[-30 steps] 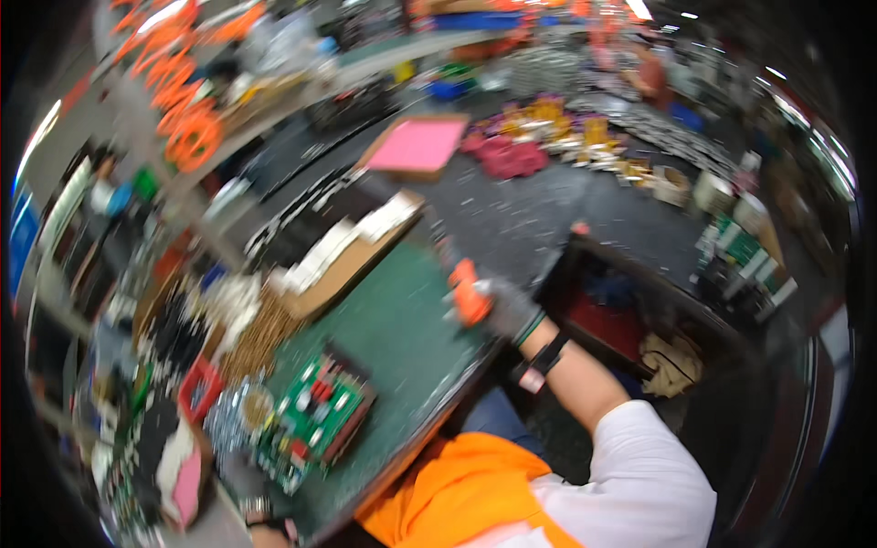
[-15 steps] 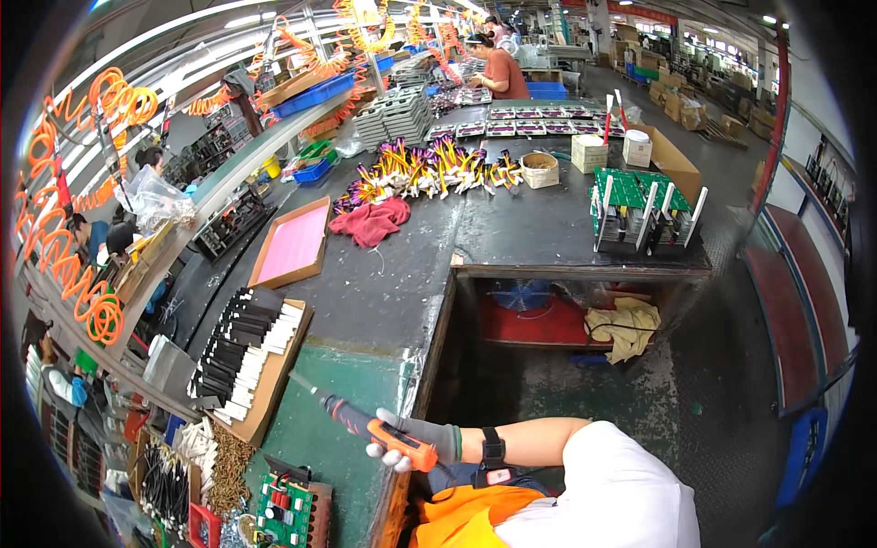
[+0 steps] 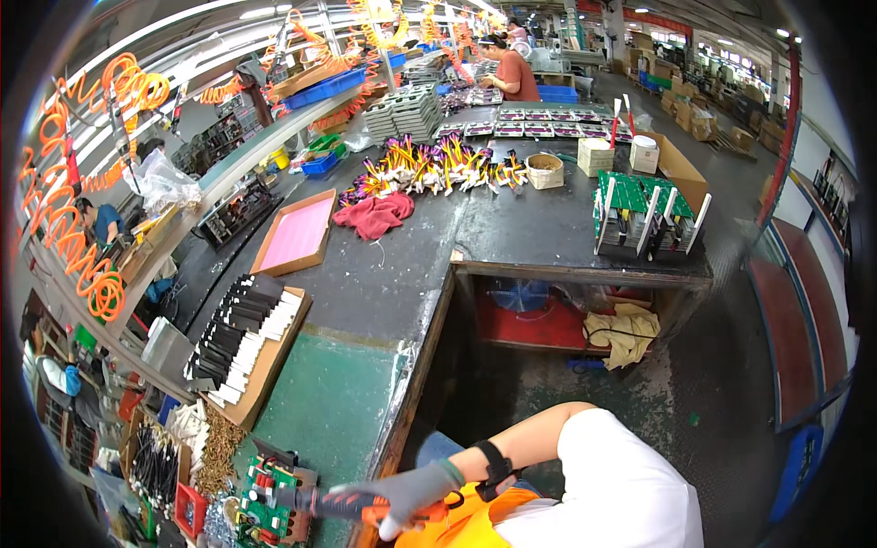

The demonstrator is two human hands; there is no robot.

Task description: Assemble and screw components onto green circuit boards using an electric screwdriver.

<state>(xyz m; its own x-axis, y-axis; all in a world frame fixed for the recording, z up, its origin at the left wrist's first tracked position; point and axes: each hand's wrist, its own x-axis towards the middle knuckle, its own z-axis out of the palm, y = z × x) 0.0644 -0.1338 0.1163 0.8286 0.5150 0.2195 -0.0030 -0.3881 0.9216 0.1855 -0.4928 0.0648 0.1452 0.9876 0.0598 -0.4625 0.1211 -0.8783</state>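
Observation:
My right hand [image 3: 411, 498], in a grey glove with a dark band at the wrist, is closed around an orange and dark electric screwdriver [image 3: 352, 505]. The tool points left. Its front end reaches over a green circuit board [image 3: 265, 521] with red and white parts, low on the green-topped bench [image 3: 333, 384]. Whether the tip touches the board I cannot tell, as the tool is slightly blurred. My left hand is out of view.
Close to the board lie brass-coloured screws [image 3: 222, 447], a red bin [image 3: 190, 510] and black cables [image 3: 153, 466]. Further up stand a carton of black-and-white strips [image 3: 265, 388] and a pink-lined tray [image 3: 297, 233]. Green boards [image 3: 644, 196] stand on a rack at right. A co-worker [image 3: 518, 73] stands far off.
My right hand has moved down and slightly right with the screwdriver. The tool has swung from pointing up and left to lying nearly level, its front end now over the circuit board.

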